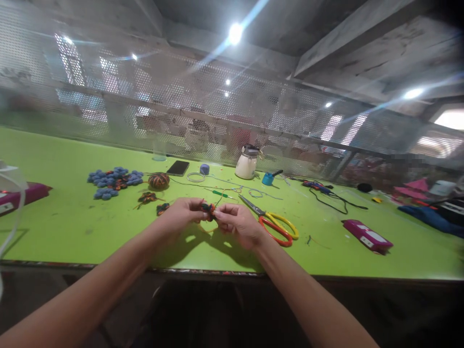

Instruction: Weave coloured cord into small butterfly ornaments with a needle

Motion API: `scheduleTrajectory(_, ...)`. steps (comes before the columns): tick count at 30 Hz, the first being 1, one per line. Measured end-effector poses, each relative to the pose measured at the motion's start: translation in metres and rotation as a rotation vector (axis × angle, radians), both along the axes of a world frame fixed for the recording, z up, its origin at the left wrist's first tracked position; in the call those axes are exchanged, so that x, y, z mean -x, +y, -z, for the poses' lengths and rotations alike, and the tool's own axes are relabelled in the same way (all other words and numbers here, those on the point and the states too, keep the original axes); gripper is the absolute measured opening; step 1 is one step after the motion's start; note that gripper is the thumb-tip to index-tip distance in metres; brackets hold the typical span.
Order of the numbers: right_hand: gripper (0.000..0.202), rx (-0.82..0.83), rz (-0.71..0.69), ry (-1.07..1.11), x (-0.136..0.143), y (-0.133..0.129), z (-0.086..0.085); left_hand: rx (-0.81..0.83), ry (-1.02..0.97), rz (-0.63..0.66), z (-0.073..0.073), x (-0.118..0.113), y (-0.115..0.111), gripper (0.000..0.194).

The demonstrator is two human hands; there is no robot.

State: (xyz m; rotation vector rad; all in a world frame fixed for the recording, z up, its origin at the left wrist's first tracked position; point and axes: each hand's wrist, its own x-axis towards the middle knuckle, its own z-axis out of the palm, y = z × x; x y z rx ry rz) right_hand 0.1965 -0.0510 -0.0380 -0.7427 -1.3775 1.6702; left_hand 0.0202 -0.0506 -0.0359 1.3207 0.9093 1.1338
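Observation:
Between my two hands is a small dark multicoloured crochet piece (pixel 208 209), held above the green table near its front edge. My left hand (pixel 184 212) pinches its left side, and my right hand (pixel 235 222) pinches its right side. A thin strand of yarn rises from it by the right fingertips. Just behind lies a green crochet hook (pixel 222 194). Scissors with red and yellow handles (pixel 279 227) rest beside my right hand. Left of my hands are a multicoloured yarn ball (pixel 158 181) and two small dark crochet pieces (pixel 147 198), one partly beside my left hand.
Blue crochet flowers (pixel 106 193) lie at the left, near a phone (pixel 178 168). A white jug (pixel 246 163) and blue pot (pixel 268 179) stand behind. Purple boxes (pixel 367 236) lie on both sides. Perforated metal screen (pixel 203 111) runs along the back.

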Motion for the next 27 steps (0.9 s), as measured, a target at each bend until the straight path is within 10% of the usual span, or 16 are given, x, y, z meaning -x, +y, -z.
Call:
scheduleTrajectory(18, 0.036, 0.025, -0.082, -0.055, -0.001, 0.001, -0.001, -0.025, 0.026, 0.162, 0.007, 0.005, -0.006, 0.020)
scheduleTrajectory(27, 0.034, -0.030, -0.028, -0.034, 0.003, 0.001, -0.003, -0.008, 0.059, 0.043, 0.013, 0.012, 0.000, 0.010)
